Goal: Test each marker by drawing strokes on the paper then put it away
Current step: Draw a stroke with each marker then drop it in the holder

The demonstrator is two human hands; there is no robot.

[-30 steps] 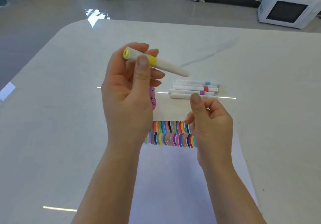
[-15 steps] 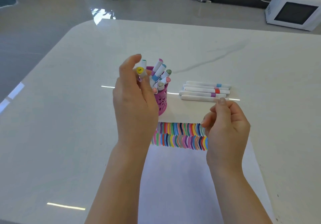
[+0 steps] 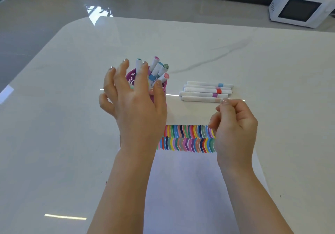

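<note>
Because the left hand [image 3: 137,110] hangs right in front of the pink cup [image 3: 130,75], only slivers of the cup show between the spread fingers, plus a strip of rim beside the thumb. That hand is open, fingers straight and fanned, gripping nothing. Whether its fingertips touch the cup cannot be told from this angle. The capped markers [image 3: 156,69] standing in the cup stick up past the fingers. Five ends can be made out: teal, pink, blue, grey-green and pale pink. Whatever stands in the near half of the cup is hidden behind the hand.

The right hand [image 3: 235,130] is raised over the right side of the paper [image 3: 186,188]. Its fingers are curled into a loose fist with the thumb tip against the forefinger, and no pen shows in it. It covers the right end of the two rows of coloured strokes [image 3: 186,137], while the left wrist covers their left end. Just beyond the right thumb, five white markers [image 3: 204,90] lie side by side at the paper's far edge. The second one's band is hard to make out, and the thumb hides the nearest one's right end. The frame cuts off the paper's near edge and both forearms. Everything rests on the white table [image 3: 54,125]. On the floor beyond sits a white microwave [image 3: 301,7].
</note>
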